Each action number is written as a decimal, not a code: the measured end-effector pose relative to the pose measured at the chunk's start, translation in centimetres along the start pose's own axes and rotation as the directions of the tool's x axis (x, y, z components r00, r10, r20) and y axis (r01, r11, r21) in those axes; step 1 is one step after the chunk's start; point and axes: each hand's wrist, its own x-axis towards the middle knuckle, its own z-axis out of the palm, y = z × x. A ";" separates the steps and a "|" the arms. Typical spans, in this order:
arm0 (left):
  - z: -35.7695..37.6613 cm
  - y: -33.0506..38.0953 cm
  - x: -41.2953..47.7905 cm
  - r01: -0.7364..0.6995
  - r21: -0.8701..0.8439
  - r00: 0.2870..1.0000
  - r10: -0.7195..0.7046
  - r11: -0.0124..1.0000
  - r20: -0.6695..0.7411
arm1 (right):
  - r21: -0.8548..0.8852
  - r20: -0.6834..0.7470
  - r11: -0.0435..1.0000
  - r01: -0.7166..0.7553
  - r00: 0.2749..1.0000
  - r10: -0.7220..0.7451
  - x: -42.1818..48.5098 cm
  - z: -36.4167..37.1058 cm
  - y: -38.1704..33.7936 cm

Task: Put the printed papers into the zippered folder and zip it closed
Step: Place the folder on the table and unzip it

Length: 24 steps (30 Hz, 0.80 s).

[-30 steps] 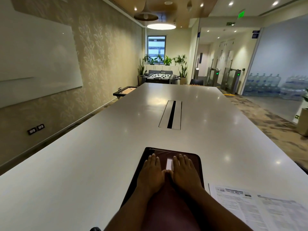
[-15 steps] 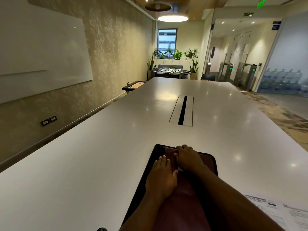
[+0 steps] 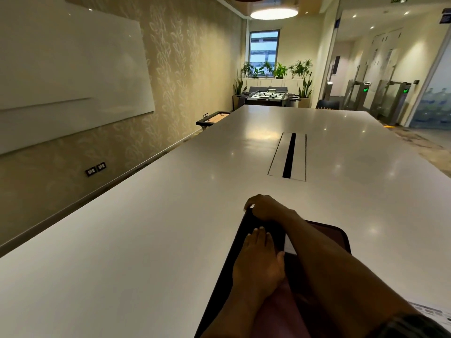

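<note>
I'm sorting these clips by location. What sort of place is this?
Most likely an office meeting room: a long white conference table with a cable slot, a whiteboard on the wall, and access turnstiles beyond. A foosball table suggests a break area.

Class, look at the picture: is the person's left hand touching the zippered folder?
Touching. The head view shows the left hand lying flat, palm down, on the dark folder, with no gap visible beneath its fingers.

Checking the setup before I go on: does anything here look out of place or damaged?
Nothing looks damaged or spilled. The folder lies flat on the table, left hand resting on it, right hand at its far left corner. The printed papers lie outside it.
</note>
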 end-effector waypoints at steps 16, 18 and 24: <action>-0.3 0.3 -0.2 0.018 -0.018 1.000 -0.018 1.000 0.002 | -0.056 0.042 0.996 0.071 0.997 -0.068 1.4 -1.6 2.3; -0.2 0.3 -0.1 0.025 -0.019 1.000 -0.025 1.000 0.007 | -0.093 0.087 0.989 0.114 0.991 -0.106 1.8 -2.3 2.3; -0.3 0.3 -0.1 0.023 -0.009 1.000 -0.023 1.000 0.020 | -0.151 0.150 0.973 0.177 0.977 -0.155 3.3 -3.3 2.2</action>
